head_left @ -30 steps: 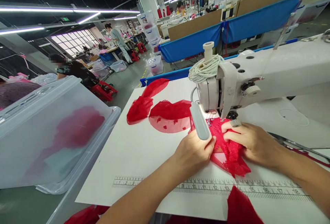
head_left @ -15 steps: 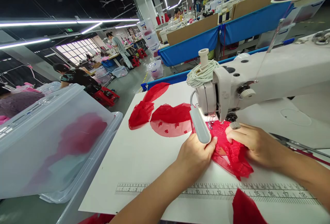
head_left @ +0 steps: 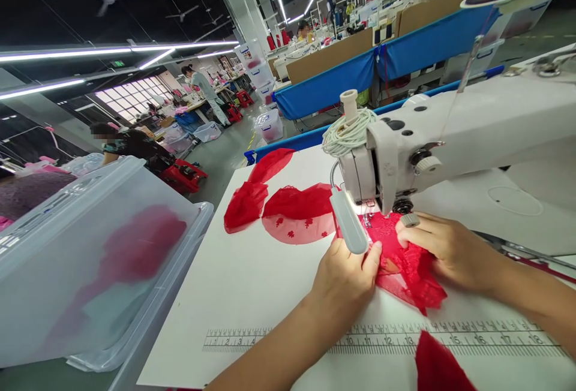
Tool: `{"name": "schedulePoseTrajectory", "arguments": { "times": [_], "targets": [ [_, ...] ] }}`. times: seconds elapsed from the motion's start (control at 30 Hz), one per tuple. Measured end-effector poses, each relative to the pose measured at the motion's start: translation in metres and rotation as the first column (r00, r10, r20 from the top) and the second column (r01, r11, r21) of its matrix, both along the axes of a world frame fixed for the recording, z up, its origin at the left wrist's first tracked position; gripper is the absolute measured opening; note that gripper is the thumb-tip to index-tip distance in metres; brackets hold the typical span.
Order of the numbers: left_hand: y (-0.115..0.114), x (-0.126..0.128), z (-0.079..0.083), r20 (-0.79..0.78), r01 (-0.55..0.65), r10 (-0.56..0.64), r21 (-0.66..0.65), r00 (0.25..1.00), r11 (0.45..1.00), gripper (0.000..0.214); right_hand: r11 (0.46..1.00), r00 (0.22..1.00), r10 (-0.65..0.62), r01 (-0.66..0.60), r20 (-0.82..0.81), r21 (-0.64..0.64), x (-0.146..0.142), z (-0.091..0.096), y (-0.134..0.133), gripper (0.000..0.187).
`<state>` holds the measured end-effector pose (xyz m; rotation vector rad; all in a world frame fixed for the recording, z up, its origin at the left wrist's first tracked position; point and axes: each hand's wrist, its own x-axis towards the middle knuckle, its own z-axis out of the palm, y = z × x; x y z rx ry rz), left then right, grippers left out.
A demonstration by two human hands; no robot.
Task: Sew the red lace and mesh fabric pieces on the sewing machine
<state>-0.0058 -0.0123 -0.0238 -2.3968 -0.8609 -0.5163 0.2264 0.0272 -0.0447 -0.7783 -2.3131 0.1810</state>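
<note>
Red lace fabric (head_left: 419,277) lies bunched under the needle of a white sewing machine (head_left: 373,157). My left hand (head_left: 344,277) grips the fabric's near left edge, its thumb on top; a small lamp (head_left: 348,220) on the machine hides some of the fingers. On the other side, my right hand (head_left: 450,250) has its fingers curled onto the same lace, just beside the presser foot. Further left on the white table (head_left: 211,283), a red sheer piece with small flower motifs (head_left: 297,214) trails toward the machine, touching another crumpled red piece (head_left: 245,205).
A printed ruler (head_left: 382,343) runs along the table's near side, with a red scrap (head_left: 441,364) at the front edge. Scissors (head_left: 526,253) lie right of my right hand. A translucent plastic bin (head_left: 112,271) stands at the left. Other people sit and stand at work behind.
The lace between my hands has shifted slightly to the right and toward me. Both hands keep their hold. The whole view has tilted a little.
</note>
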Motion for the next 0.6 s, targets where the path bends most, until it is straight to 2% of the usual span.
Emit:
{"name": "schedulePoseTrajectory", "arguments": {
  "times": [0.27,0.4,0.5,0.6],
  "targets": [
    [0.004,-0.006,-0.004,-0.021,-0.005,0.004,-0.034,1.0,0.999,0.029,0.999,0.999,-0.044,0.044,0.007,0.006,0.0,-0.006,0.001,0.03],
    [0.008,-0.008,-0.006,-0.066,-0.006,0.002,-0.064,0.998,0.998,0.033,0.998,0.998,-0.061,0.061,0.035,0.015,0.001,0.0,0.002,0.031],
    [0.01,-0.008,-0.007,-0.041,-0.009,0.007,-0.048,0.999,0.999,0.034,0.999,0.996,-0.034,0.033,0.084,0.02,0.002,0.005,0.003,0.032],
    [0.011,-0.008,-0.004,-0.024,-0.018,0.016,-0.077,1.0,0.997,0.033,0.999,0.997,-0.039,0.038,0.074,0.002,0.002,0.003,0.004,0.034]
  ]
}}
